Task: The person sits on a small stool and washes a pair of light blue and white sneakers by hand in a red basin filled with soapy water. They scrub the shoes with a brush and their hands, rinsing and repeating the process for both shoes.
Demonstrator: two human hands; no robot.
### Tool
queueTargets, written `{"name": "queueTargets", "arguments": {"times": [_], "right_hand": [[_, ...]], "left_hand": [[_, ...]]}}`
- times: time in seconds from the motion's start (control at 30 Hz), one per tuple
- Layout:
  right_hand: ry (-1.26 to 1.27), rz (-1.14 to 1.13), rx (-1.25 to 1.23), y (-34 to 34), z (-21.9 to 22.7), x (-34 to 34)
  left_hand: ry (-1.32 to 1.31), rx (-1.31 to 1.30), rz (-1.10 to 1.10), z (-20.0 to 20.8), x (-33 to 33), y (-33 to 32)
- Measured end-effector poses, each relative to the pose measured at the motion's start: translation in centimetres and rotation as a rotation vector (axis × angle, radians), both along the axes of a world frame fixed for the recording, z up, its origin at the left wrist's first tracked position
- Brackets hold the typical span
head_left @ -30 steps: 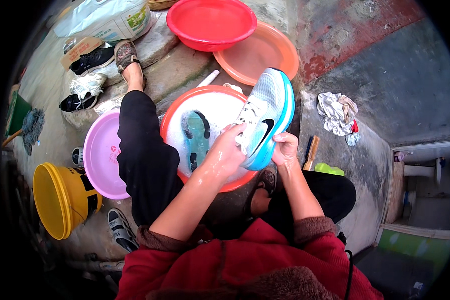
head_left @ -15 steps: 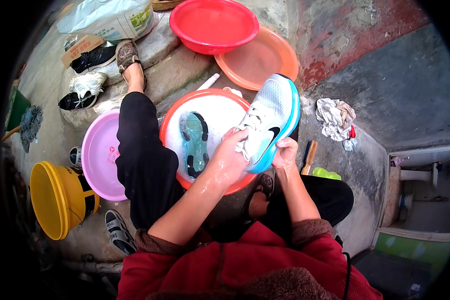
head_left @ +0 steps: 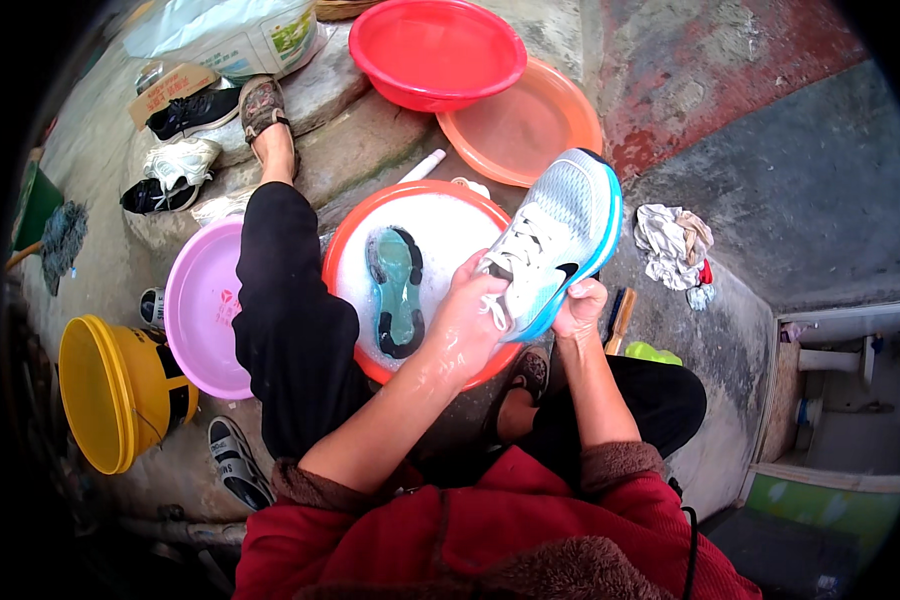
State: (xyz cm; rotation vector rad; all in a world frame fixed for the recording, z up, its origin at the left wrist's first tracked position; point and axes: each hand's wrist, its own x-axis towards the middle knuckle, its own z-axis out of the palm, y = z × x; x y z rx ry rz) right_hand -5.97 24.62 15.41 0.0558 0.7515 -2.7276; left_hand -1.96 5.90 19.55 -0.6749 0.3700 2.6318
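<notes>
Between my hands is a white-and-grey sneaker (head_left: 562, 225) with a blue sole edge and loose white laces, its toe pointing away and up to the right. My left hand (head_left: 465, 325) is closed round the shoe's opening near the laces. At the heel end, my right hand (head_left: 580, 308) grips the blue sole side, with its fingers partly hidden. Left of the sneaker, another shoe (head_left: 398, 290) floats sole up, pale green and black, among white suds in an orange basin (head_left: 338, 232). The held sneaker is over the basin's right rim.
A purple basin (head_left: 185, 350) and yellow bucket (head_left: 95, 400) stand left. Red (head_left: 435, 50) and orange basins (head_left: 530, 125) overlap at the back. A wooden brush (head_left: 621, 318) and crumpled cloths (head_left: 670, 245) lie right. Several shoes (head_left: 180, 165) sit back left.
The sneaker has shifted slightly right in my hands and rolled, so more of its laced top shows. Both hands keep their hold. The shoe in the basin appears slightly turned.
</notes>
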Motion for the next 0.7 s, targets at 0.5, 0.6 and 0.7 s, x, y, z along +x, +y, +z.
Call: {"name": "queueTargets", "arguments": {"times": [0.5, 0.6, 0.7], "right_hand": [[0.058, -0.034, 0.019, 1.2, -0.2, -0.7], [0.051, -0.046, 0.039, 1.3, -0.6, -0.6], [0.021, -0.044, 0.122, -0.1, 0.0, -0.4]], "left_hand": [[0.157, -0.388, -0.051, 1.5, -0.4, -1.3], [0.229, -0.333, -0.059, 1.8, -0.8, -2.1], [0.215, -0.168, 0.003, 2.5, -1.0, -3.1]]}}
